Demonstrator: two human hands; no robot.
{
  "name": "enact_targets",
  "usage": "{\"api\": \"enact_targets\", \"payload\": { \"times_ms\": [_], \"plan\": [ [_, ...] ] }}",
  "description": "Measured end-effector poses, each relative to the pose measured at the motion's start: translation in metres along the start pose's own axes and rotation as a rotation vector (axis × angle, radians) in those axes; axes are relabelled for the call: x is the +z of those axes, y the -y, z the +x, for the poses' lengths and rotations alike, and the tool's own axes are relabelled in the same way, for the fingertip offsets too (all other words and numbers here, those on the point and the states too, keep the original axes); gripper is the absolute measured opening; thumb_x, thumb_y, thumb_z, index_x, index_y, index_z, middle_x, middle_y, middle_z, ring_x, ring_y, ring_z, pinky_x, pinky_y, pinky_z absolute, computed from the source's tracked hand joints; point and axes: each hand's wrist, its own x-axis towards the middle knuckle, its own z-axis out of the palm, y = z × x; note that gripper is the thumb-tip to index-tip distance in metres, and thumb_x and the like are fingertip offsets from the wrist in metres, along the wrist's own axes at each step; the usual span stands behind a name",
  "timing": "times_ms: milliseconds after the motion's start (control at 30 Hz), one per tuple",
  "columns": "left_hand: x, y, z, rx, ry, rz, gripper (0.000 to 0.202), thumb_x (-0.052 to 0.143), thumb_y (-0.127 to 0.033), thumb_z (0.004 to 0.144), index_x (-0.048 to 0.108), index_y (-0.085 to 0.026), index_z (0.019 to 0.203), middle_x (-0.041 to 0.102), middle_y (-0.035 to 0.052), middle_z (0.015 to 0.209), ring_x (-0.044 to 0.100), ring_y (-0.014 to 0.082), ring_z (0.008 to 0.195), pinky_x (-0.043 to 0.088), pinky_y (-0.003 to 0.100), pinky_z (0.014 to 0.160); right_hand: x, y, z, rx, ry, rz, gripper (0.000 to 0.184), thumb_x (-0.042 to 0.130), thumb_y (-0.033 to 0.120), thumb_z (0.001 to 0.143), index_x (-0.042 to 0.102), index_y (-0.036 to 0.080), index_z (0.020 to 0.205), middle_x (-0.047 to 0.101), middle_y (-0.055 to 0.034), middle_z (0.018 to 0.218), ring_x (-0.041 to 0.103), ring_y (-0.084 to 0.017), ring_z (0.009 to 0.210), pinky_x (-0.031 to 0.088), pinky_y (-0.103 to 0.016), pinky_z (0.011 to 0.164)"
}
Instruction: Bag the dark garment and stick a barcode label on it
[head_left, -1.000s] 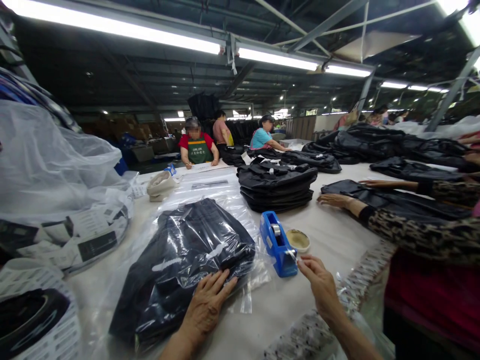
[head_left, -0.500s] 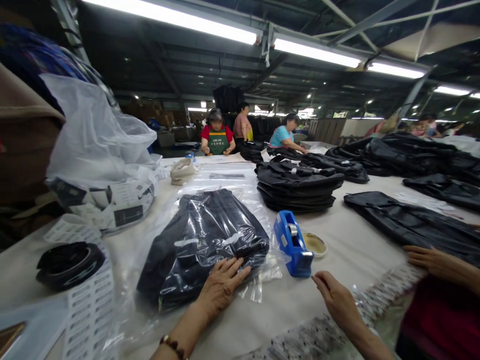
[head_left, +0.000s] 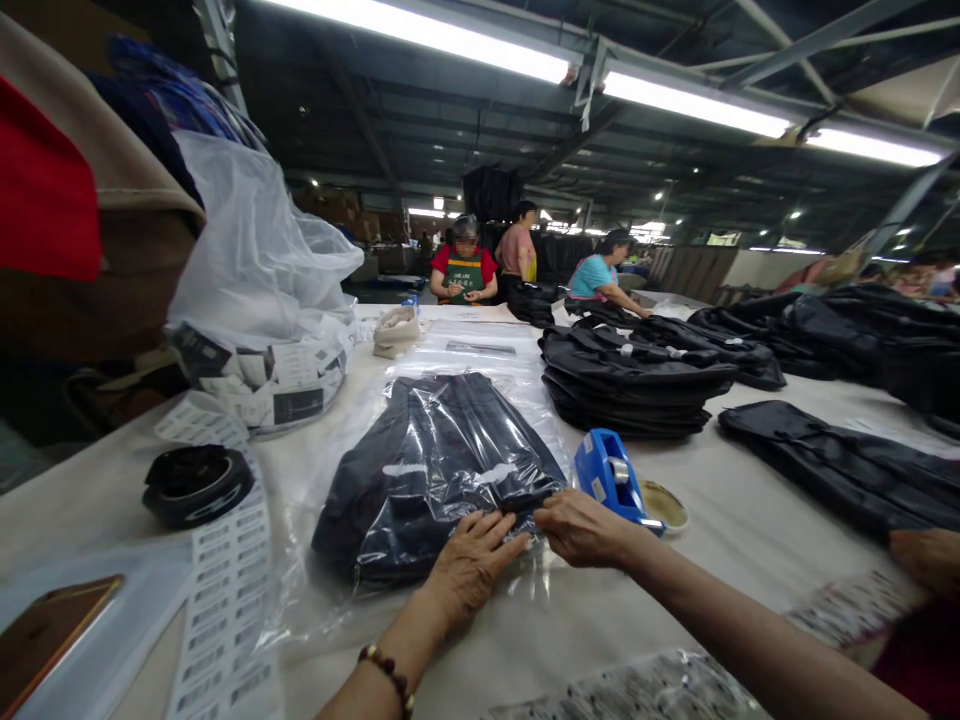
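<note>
OK so using your blue tape dispenser (head_left: 600, 468) as the reference point: the black bag (head_left: 461, 430) lies flat in its clear plastic (head_left: 300, 600) just left of it. Your left hand (head_left: 474, 562) is palm down on the bag's near edge, left of the dispenser, fingers fairly straight and slightly apart, pressing on the plastic and not gripping anything. Your right hand (head_left: 579, 527) is just in front of the dispenser, curled in, fingertips at the bag's near right corner. They're too hidden for me to tell if they're pinched closed or have hold of anything.

Right behind the dispenser you've got a stack of black bags (head_left: 634, 385), and a round yellowish dish-like thing (head_left: 667, 507) sits right beside it on the right. Another flat black bag (head_left: 832, 465) is further right, near someone else's hand (head_left: 928, 560). Well left of the dispenser there's a label strip (head_left: 225, 600) with a black roll (head_left: 196, 485) on it.
</note>
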Motion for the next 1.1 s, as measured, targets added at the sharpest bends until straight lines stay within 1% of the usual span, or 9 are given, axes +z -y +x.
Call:
{"api": "enact_targets", "payload": {
  "times_ms": [167, 467, 567, 667, 767, 833, 900, 1033, 1100],
  "plan": [
    [0.003, 0.0, -0.001, -0.012, -0.039, -0.014, 0.04, 0.042, -0.021, 0.091, 0.042, -0.033, 0.129, 0.049, 0.0008, 0.133, 0.046, 0.018, 0.117, 0.032, 0.036, 0.098, 0.0, -0.007, 0.011, 0.0, 0.036, -0.028, 0.015, 0.046, 0.013, 0.076, 0.06, 0.016, 0.073, 0.065, -0.0081, 0.074, 0.058, -0.017, 0.067, 0.035, -0.027, 0.061],
    [0.014, 0.002, -0.003, 0.008, -0.114, -0.031, 0.036, 0.042, -0.023, 0.092, 0.044, -0.031, 0.127, 0.051, 0.0005, 0.131, 0.046, 0.0165, 0.117, 0.031, 0.036, 0.099, 0.0, -0.009, 0.02, 0.045, 0.083, -0.03, 0.016, 0.048, 0.013, 0.075, 0.064, 0.016, 0.073, 0.068, -0.0091, 0.078, 0.061, -0.018, 0.07, 0.038, -0.027, 0.062],
    [0.013, 0.002, -0.003, 0.002, -0.103, -0.038, 0.037, 0.042, -0.023, 0.092, 0.043, -0.032, 0.127, 0.05, 0.0004, 0.132, 0.045, 0.0164, 0.118, 0.03, 0.036, 0.1, 0.001, -0.01, 0.021, 0.112, 0.091, -0.015, 0.017, 0.047, 0.013, 0.076, 0.065, 0.016, 0.075, 0.069, -0.0096, 0.079, 0.063, -0.02, 0.071, 0.039, -0.026, 0.061],
    [0.012, 0.001, -0.003, 0.001, -0.093, -0.036, 0.036, 0.041, -0.021, 0.092, 0.043, -0.032, 0.127, 0.05, 0.0005, 0.132, 0.045, 0.0164, 0.118, 0.03, 0.036, 0.1, 0.003, -0.01, 0.023, 0.228, 0.092, -0.006, 0.014, 0.05, 0.016, 0.075, 0.065, 0.016, 0.075, 0.069, -0.0112, 0.078, 0.064, -0.023, 0.072, 0.039, -0.027, 0.059],
    [0.011, 0.001, -0.003, 0.005, -0.079, -0.027, 0.036, 0.04, -0.021, 0.092, 0.044, -0.03, 0.126, 0.051, 0.001, 0.131, 0.045, 0.017, 0.118, 0.03, 0.036, 0.1, 0.006, -0.01, 0.027, 0.343, 0.073, -0.002, 0.011, 0.057, 0.018, 0.073, 0.064, 0.016, 0.081, 0.069, -0.0122, 0.082, 0.065, -0.024, 0.075, 0.04, -0.027, 0.059],
    [0.011, 0.001, -0.003, 0.006, -0.074, -0.023, 0.035, 0.04, -0.022, 0.092, 0.045, -0.03, 0.126, 0.051, 0.0011, 0.131, 0.045, 0.0169, 0.118, 0.029, 0.037, 0.1, 0.007, -0.012, 0.029, 0.399, 0.058, -0.002, 0.017, 0.062, 0.021, 0.072, 0.062, 0.015, 0.088, 0.069, -0.0126, 0.084, 0.065, -0.025, 0.076, 0.04, -0.027, 0.059],
    [0.011, 0.001, -0.003, 0.006, -0.077, -0.021, 0.035, 0.041, -0.022, 0.092, 0.045, -0.03, 0.126, 0.05, 0.0006, 0.131, 0.045, 0.0164, 0.118, 0.029, 0.036, 0.101, 0.008, -0.014, 0.029, 0.424, 0.045, -0.001, 0.021, 0.065, 0.023, 0.071, 0.06, 0.016, 0.09, 0.069, -0.0108, 0.083, 0.065, -0.024, 0.075, 0.04, -0.026, 0.058],
    [0.012, 0.001, -0.002, 0.005, -0.09, -0.01, 0.034, 0.041, -0.022, 0.092, 0.045, -0.03, 0.125, 0.051, 0.0002, 0.13, 0.046, 0.0174, 0.117, 0.03, 0.036, 0.099, 0.011, -0.022, 0.02, 0.424, -0.024, -0.002, 0.014, 0.062, 0.022, 0.075, 0.058, 0.02, 0.089, 0.068, -0.0043, 0.081, 0.063, -0.02, 0.075, 0.04, -0.024, 0.06],
    [0.011, 0.001, -0.002, 0.007, -0.095, -0.013, 0.034, 0.042, -0.023, 0.092, 0.046, -0.03, 0.125, 0.053, 0.0001, 0.129, 0.047, 0.0181, 0.116, 0.03, 0.036, 0.099, 0.014, -0.023, 0.011, 0.432, -0.094, -0.017, 0.01, 0.056, 0.02, 0.079, 0.057, 0.019, 0.089, 0.067, -0.0046, 0.084, 0.062, -0.019, 0.078, 0.041, -0.025, 0.064]
  ]
}}
